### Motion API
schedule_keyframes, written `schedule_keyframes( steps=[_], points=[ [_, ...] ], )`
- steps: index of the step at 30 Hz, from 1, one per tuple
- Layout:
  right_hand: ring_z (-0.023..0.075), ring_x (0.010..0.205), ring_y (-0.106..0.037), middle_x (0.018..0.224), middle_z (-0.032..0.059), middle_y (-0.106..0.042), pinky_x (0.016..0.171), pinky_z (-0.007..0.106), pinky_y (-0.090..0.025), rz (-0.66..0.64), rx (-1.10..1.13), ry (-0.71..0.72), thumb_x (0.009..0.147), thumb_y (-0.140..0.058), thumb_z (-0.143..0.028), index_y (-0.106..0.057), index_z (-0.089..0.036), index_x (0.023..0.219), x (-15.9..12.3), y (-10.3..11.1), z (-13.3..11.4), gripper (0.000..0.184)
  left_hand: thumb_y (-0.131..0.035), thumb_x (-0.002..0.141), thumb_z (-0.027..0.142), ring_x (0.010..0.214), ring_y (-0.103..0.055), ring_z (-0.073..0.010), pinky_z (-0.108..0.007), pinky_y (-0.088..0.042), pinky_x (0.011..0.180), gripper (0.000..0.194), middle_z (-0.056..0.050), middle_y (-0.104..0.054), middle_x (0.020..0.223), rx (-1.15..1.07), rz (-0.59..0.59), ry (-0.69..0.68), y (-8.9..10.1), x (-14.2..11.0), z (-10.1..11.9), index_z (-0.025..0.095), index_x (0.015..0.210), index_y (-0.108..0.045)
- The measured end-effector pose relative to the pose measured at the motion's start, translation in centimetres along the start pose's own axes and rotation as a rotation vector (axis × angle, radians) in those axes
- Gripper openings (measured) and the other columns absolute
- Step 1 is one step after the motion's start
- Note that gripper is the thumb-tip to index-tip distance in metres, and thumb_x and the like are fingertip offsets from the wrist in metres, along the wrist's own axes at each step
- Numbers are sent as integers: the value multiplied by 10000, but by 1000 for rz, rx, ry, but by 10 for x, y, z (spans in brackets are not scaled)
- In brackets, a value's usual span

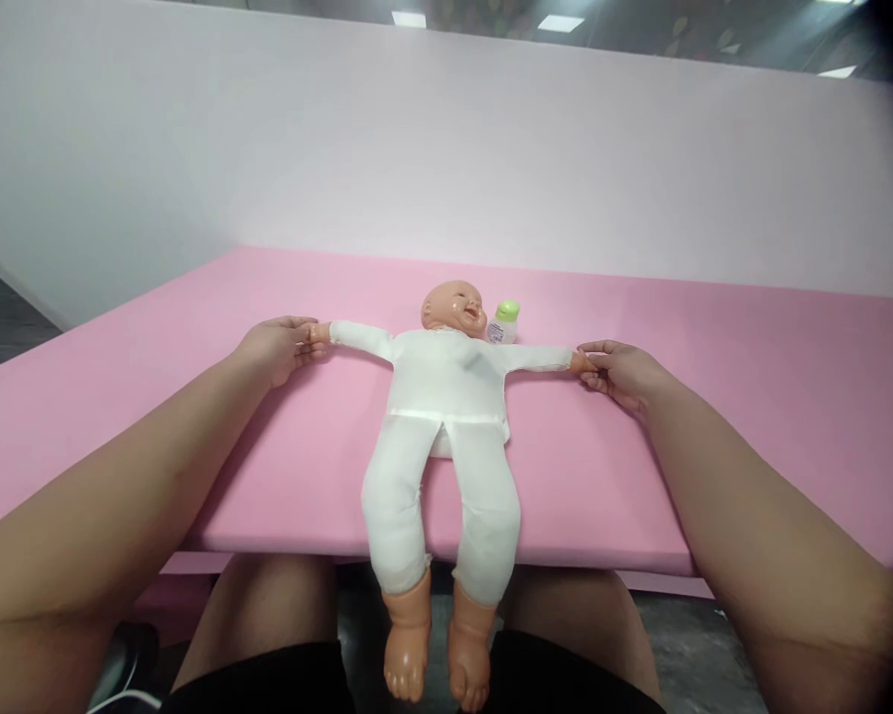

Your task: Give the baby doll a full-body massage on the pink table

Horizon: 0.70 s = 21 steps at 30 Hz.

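A baby doll (446, 397) in white clothes lies on its back on the pink table (751, 397), arms stretched out sideways. Its legs hang over the near edge above my knees. My left hand (277, 347) pinches the doll's hand at the left end. My right hand (619, 372) pinches the doll's other hand at the right end. A small bottle with a green cap (504, 322) stands just behind the doll's shoulder, beside its head.
A pale partition wall (446, 149) rises along the far edge of the table. Grey floor shows at the far left and below the table. My bare knees sit under the near edge.
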State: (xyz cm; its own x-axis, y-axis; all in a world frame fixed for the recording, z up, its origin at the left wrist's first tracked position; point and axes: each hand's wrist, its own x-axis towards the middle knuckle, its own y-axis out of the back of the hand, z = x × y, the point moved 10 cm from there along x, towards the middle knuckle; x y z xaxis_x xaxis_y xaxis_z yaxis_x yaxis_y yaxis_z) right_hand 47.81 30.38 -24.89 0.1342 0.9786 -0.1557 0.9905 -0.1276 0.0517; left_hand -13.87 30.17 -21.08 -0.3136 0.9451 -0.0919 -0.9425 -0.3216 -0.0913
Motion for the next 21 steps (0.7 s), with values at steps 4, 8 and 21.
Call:
schedule_keyframes(
  steps=[4,8,21],
  points=[
    [139,575,-637,845,95,-693,534,234,-627,-39,16,-15,798,-770,-96,-675,-171,1085,-4,-3,-1,311,-699,771,-57,794,-740,-203,-303,-655,721,321,-139,-723,958,11,-35,9,-2,-5,1,84,1059,-680],
    [139,579,-628,846,94,-695,523,228,-609,-71,9,-12,797,-782,-112,-680,-171,1072,-9,-9,-4,300,-771,737,-18,758,-738,-192,-291,-653,690,315,-125,-729,937,30,-72,-2,-6,-7,3,106,1016,-696],
    [144,654,-618,867,73,-669,570,228,-583,-221,-23,45,833,-837,-249,-715,-178,1077,-23,-29,-16,282,-735,841,153,564,-661,-171,-332,-607,624,86,-64,-667,733,160,-52,-40,-10,-16,9,154,835,-649]
  ],
)
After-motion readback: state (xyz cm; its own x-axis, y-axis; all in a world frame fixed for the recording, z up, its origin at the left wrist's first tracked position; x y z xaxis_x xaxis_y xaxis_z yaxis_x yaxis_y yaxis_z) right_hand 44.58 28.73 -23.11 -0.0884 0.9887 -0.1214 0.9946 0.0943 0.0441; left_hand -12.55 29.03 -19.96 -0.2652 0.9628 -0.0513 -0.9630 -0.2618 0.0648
